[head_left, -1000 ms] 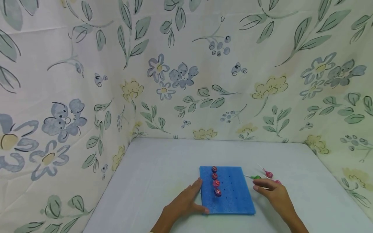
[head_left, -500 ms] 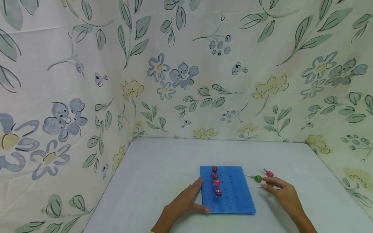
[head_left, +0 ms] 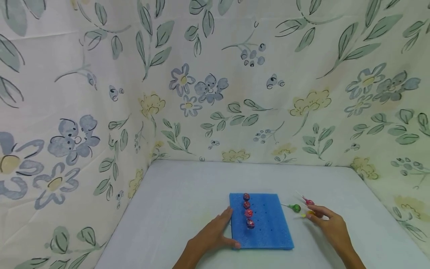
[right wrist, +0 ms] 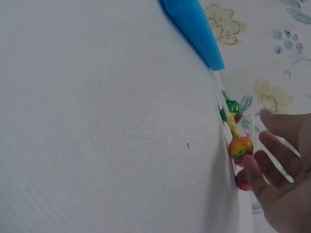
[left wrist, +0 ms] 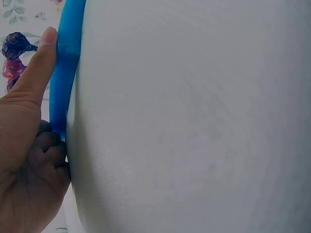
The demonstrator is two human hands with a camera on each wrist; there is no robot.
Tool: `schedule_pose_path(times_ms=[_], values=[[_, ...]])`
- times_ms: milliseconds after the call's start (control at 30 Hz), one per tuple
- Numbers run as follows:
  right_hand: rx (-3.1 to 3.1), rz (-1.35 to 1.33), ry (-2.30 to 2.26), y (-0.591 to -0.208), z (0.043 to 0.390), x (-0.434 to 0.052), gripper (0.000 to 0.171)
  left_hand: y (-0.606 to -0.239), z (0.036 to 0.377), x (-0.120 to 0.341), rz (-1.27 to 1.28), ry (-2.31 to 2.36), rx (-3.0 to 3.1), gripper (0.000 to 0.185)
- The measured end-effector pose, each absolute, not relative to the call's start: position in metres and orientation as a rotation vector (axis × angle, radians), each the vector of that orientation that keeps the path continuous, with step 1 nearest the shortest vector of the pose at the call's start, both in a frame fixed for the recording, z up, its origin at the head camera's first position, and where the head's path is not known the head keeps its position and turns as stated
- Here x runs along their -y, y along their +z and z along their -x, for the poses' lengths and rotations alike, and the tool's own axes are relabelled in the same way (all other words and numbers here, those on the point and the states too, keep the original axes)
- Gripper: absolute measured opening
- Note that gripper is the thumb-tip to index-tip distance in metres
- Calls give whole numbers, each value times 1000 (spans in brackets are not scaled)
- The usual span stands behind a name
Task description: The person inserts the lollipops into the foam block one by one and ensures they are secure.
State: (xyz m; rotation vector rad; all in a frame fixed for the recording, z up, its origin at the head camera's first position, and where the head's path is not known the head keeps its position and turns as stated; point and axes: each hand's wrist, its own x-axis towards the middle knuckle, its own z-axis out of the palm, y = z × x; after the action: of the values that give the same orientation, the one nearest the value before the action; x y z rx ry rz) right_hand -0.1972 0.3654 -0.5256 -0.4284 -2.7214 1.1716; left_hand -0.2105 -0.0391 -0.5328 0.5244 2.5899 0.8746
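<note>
A blue foam board (head_left: 268, 228) lies on the white table (head_left: 181, 194), with several wrapped lollipops (head_left: 248, 213) standing in a column in its holes. My left hand (head_left: 231, 228) rests against the board's left edge with one finger along the side and the thumb at the near corner. The left wrist view shows the same board edge (left wrist: 65, 73) beside the hand (left wrist: 46, 92). Right of the board, my right hand (head_left: 315, 215) hovers with straight, spread fingers at a yellow-orange lollipop (head_left: 310, 213) lying loose. A green lollipop (head_left: 296, 208) and a pink lollipop (head_left: 309, 202) lie just beyond. In the right wrist view the fingertips (right wrist: 265, 138) are close to the orange lollipop (right wrist: 240, 148).
Floral cloth walls (head_left: 208, 86) close in the table at the back, left and right. The board has several unfilled holes (head_left: 265, 215) right of the lollipop column. Bare table surface stretches behind the board and to its left.
My right hand has moved away from the board's right edge toward the loose lollipops, and its fingers have spread. The left hand and the board have stayed in place.
</note>
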Motion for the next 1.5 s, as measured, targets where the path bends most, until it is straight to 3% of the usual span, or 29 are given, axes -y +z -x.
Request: schedule_pose_path(times_ms=[767,1300,1500], values=[[2696,511,1096,-535,203,-361,34,-536,211,39,-536,890,-2595,124],[2800,430,1057,-533,204,-356,36,-536,211,40,-541,899,-2587,125],[2859,443,1071,-536,203,-357,44,-535,210,40,-544,881,-2593,124]])
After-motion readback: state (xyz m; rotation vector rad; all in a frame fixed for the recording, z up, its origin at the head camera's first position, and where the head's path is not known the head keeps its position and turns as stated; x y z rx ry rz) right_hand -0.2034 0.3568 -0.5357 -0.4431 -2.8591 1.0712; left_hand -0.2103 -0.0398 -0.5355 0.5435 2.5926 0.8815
